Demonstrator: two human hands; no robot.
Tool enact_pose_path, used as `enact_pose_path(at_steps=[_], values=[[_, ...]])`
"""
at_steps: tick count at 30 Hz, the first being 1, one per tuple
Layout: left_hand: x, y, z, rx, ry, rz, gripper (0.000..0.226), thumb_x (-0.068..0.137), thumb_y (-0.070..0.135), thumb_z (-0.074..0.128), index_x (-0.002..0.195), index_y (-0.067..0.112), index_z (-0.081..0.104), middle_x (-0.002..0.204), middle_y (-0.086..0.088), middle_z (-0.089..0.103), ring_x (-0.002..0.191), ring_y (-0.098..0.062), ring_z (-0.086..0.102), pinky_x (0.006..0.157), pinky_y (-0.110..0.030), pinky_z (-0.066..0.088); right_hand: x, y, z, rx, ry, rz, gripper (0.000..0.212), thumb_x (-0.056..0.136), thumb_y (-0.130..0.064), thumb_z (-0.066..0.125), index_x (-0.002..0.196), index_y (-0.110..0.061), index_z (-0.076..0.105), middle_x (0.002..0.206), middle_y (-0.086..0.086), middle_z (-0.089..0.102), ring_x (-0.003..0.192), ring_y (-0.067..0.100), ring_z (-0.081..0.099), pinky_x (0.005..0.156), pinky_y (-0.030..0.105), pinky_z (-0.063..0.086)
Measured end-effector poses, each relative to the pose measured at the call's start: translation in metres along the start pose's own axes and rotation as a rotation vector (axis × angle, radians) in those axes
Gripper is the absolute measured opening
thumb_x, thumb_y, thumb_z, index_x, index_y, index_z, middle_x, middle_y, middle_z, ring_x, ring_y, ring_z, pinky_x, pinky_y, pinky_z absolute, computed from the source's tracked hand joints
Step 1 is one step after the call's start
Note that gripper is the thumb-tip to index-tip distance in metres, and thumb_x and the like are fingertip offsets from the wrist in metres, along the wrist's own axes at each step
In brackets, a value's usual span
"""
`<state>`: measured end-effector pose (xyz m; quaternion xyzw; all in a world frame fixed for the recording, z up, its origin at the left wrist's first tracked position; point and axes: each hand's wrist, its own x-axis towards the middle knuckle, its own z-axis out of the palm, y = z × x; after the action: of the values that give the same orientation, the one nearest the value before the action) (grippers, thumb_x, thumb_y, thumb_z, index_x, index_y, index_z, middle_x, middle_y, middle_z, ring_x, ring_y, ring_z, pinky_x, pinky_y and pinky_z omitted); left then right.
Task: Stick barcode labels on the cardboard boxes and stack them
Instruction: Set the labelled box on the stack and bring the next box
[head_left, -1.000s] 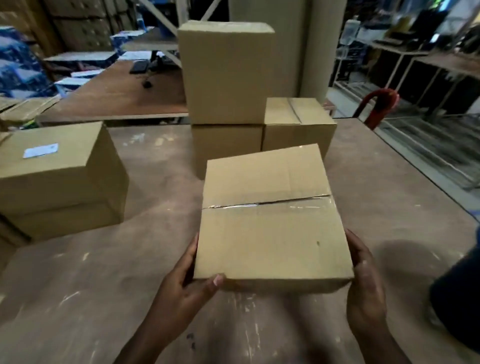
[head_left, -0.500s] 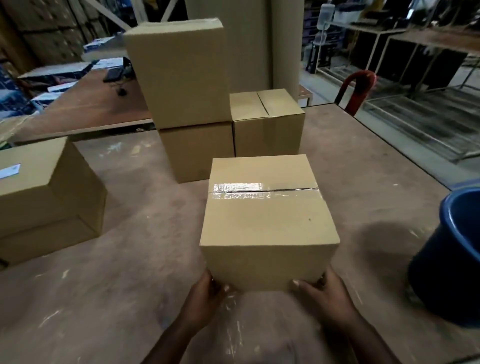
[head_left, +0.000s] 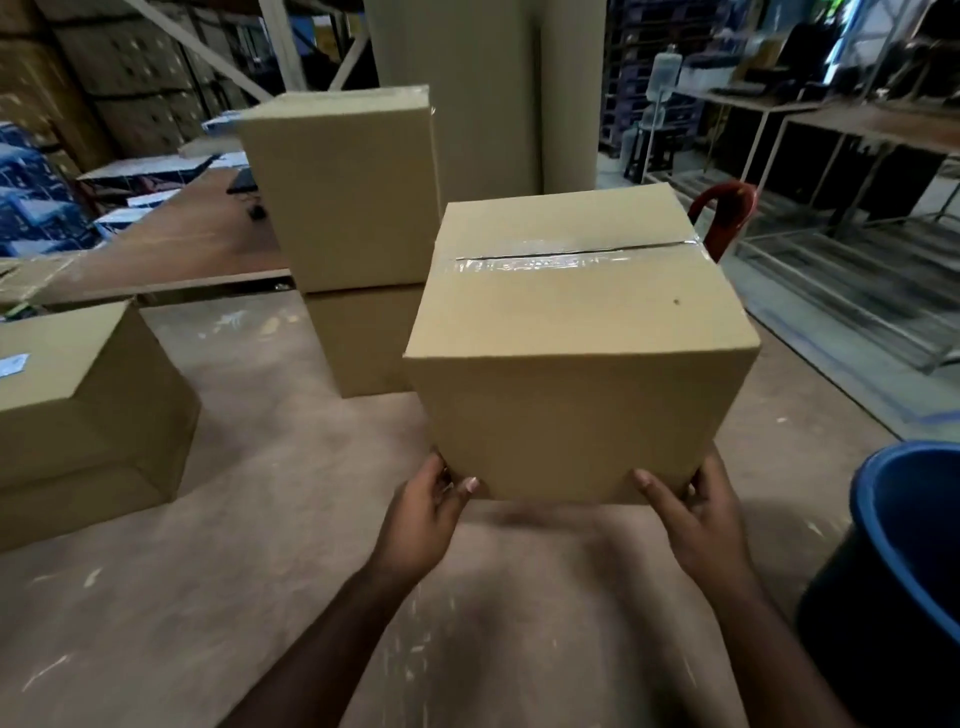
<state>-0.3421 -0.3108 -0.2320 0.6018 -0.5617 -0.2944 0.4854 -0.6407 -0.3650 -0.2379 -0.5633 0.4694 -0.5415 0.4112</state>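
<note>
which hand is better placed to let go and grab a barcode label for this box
Hard to say: the left hand and the right hand each grip a bottom corner of the held box, which appears lifted off the table. No loose labels show; setting it down first looks wiser.

**Scuffed counter, boxes at the back and left**

The brown counter (head_left: 249, 545) is marked with pale scratches and smears. At its far middle stands a stack of two cardboard boxes (head_left: 358, 270), the taller one on top. On the left sits a wide, low box (head_left: 88, 410) bearing a small white label (head_left: 11, 364) on its top face, cut by the frame edge.
</note>
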Motion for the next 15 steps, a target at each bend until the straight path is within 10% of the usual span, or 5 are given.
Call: enact_pose_path(at_steps=[6,12,15], values=[[0.08,0.071,0.016,0.041,0.074,0.171,0.014,0.1,0.022,0.066,0.114,0.025,0.063,0.107,0.022,0.073,0.105,0.001,0.069,0.087,-0.019,0.055,0.085,-0.053,-0.016,0.059,0.104,-0.182,0.07,0.094,-0.015,0.072,0.155,-0.027,0.04,0.137,-0.014,0.062,0.122,0.001,0.063,0.092,0.015,0.056],[0.192,0.118,0.008,0.193,0.15,0.233,0.037,0.082,0.045,0.071,0.115,0.03,0.066,0.109,0.017,0.076,0.104,-0.004,0.071,0.09,-0.038,0.06,0.188,-0.089,-0.011,0.073,0.122,-0.232,0.083,0.088,-0.037,0.078,0.158,-0.036,0.032,0.15,-0.007,0.055,0.134,0.013,0.056,0.106,0.039,0.052],[0.231,0.129,0.003,0.26,0.151,0.208,0.031,0.087,0.031,0.077,0.117,0.025,0.069,0.107,0.013,0.076,0.098,-0.003,0.072,0.086,-0.026,0.059,0.237,-0.093,0.005,0.06,0.081,-0.216,0.095,0.081,-0.043,0.085,0.159,-0.038,0.03,0.151,-0.007,0.053,0.133,0.016,0.056,0.106,0.044,0.054]])
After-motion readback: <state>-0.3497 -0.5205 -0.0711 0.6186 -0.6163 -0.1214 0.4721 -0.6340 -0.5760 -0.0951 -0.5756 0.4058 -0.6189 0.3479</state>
